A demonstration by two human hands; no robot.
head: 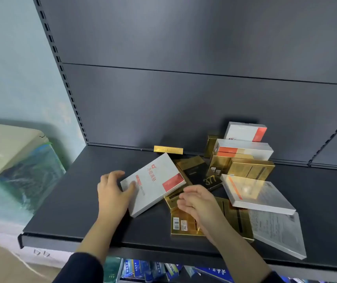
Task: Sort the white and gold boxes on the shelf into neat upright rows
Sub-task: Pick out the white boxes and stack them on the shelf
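Observation:
A white box with a red patch (153, 183) lies tilted on the dark shelf (71, 211). My left hand (113, 193) grips its near left corner, thumb on top. My right hand (198, 203) hovers with fingers apart over flat gold boxes (184, 223), holding nothing. A black and gold box marked 377 (201, 173) lies behind it. To the right, white boxes (257, 194) lie flat and overlapping. At the back, more white boxes (245, 149) and gold boxes (249, 169) sit piled against the back panel. A small gold box (168, 149) lies by the back edge.
The shelf's left half is bare dark metal. Blue packages (153, 270) fill the shelf below. A cream-coloured appliance wrapped in plastic (6, 152) stands to the left of the shelving. One white box (280, 235) overhangs the shelf's front edge at the right.

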